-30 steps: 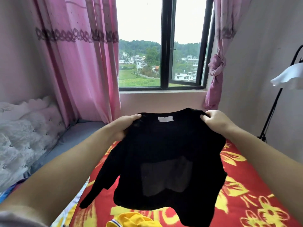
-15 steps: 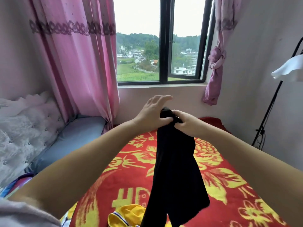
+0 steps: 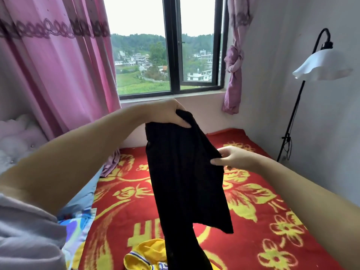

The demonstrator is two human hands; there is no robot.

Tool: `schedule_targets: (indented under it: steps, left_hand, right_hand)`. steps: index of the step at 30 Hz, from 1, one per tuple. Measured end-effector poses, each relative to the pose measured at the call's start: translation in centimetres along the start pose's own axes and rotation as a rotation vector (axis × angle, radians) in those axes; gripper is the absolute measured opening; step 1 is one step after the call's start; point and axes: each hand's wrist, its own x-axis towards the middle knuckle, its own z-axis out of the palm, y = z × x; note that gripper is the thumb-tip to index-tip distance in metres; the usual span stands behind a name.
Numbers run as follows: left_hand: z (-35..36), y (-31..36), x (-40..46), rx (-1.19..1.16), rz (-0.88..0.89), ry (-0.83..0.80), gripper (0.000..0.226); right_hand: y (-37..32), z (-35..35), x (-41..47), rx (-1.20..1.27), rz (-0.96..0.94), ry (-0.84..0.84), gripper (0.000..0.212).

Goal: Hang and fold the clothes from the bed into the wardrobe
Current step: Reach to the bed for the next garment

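A black top (image 3: 185,172), folded in half lengthwise, hangs above the bed (image 3: 272,221). My left hand (image 3: 167,114) grips its upper end, thumb over the fabric. My right hand (image 3: 231,157) is lower, at the garment's right edge about midway down, with fingers and thumb pinching that edge. A yellow garment (image 3: 146,254) with a blue-and-white trim lies crumpled on the bed's near end, partly behind the black top's lower tail. No wardrobe is in view.
The red blanket with yellow flowers covers the bed. A white tufted headboard (image 3: 17,143) stands at the left and pink curtains (image 3: 58,65) flank the window (image 3: 165,55). A black floor lamp (image 3: 303,94) with a white shade stands against the right wall.
The black top went from spread wide between both hands to folded in half. My left hand now holds the top end alone, and my right hand has dropped down to the garment's right edge.
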Motion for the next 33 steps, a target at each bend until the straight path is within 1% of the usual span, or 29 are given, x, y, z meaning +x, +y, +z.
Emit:
schedule_targets:
  steps: [1,2,4,5,8,11,14,15,18,19,21,22,24,25,26,28,29,30,31,32,33]
  left_hand:
    - [-0.7,0.2,-0.2,0.0,-0.015,-0.014,0.013]
    - [-1.3,0.5,-0.4,0.005,-0.026,-0.03,0.015]
    - [-1.9,1.0,-0.6,0.03,-0.037,-0.051,0.017]
    - [-2.1,1.2,-0.7,0.041,-0.04,-0.054,0.015]
    - [-2.6,1.6,-1.0,0.09,-0.049,-0.029,0.007]
    - [-3.3,1.5,-1.5,0.121,-0.079,0.004,0.011]
    - [-3.7,1.1,-1.6,0.107,-0.124,0.044,0.025]
    - [-3.8,0.9,-1.5,0.11,-0.141,0.061,0.026]
    - [-4.2,0.5,-1.3,0.125,-0.202,0.116,0.032]
    - [-4.3,0.4,-1.3,0.117,-0.222,0.133,0.035]
    - [-4.4,0.1,-1.1,0.086,-0.251,0.166,0.039]
    - [-4.4,0.1,-1.0,0.071,-0.26,0.178,0.038]
    - [-4.2,0.1,-0.8,0.041,-0.271,0.189,0.033]
    - [-4.2,0.2,-0.6,0.032,-0.272,0.189,0.031]
    - [-4.2,0.3,-0.4,0.027,-0.269,0.186,0.03]
    - [-4.1,0.4,0.0,0.024,-0.26,0.177,0.031]
    - [-3.9,0.5,0.2,0.024,-0.256,0.173,0.032]
    - [-3.7,0.6,0.4,0.026,-0.253,0.17,0.031]
    - [-3.6,0.6,0.7,0.026,-0.248,0.169,0.029]
    - [-3.4,0.5,0.9,0.025,-0.243,0.171,0.027]
    - [-3.3,0.4,1.1,0.026,-0.238,0.174,0.025]
  right_hand:
    - [0.7,0.1,-0.1,-0.002,-0.003,0.058,0.012]
    - [1.3,0.4,0.0,0.01,-0.018,0.131,0.016]
    - [1.9,1.1,0.4,0.033,-0.058,0.315,0.032]
    - [2.0,1.6,0.7,0.041,-0.084,0.4,0.034]
    - [1.6,3.3,1.8,0.09,-0.156,0.58,0.019]
    - [1.3,4.9,2.6,0.176,-0.166,0.656,0.017]
    - [1.1,6.3,3.0,0.209,-0.23,0.668,0.015]
    - [1.1,6.7,3.0,0.16,-0.286,0.677,0.017]
    - [1.8,7.6,2.5,-0.111,-0.509,0.7,0.04]
    - [2.1,7.9,2.4,-0.194,-0.567,0.695,0.042]
    - [2.6,8.7,2.2,-0.29,-0.62,0.682,0.037]
    - [2.7,9.1,2.3,-0.3,-0.622,0.677,0.032]
    - [2.7,9.9,2.4,-0.237,-0.598,0.664,0.024]
    - [2.4,10.3,2.4,-0.165,-0.55,0.644,0.023]
    - [1.9,10.5,2.4,-0.077,-0.471,0.598,0.026]
    - [0.8,10.9,2.7,0.065,-0.303,0.43,0.041]
    - [0.3,11.3,3.0,0.099,-0.253,0.351,0.041]
    - [-0.1,11.7,3.4,0.11,-0.225,0.318,0.035]
    - [-0.3,12.1,3.9,0.11,-0.204,0.334,0.026]
    - [-0.3,12.1,4.4,0.099,-0.181,0.383,0.025]
    - [-0.1,12.0,4.7,0.096,-0.156,0.446,0.03]
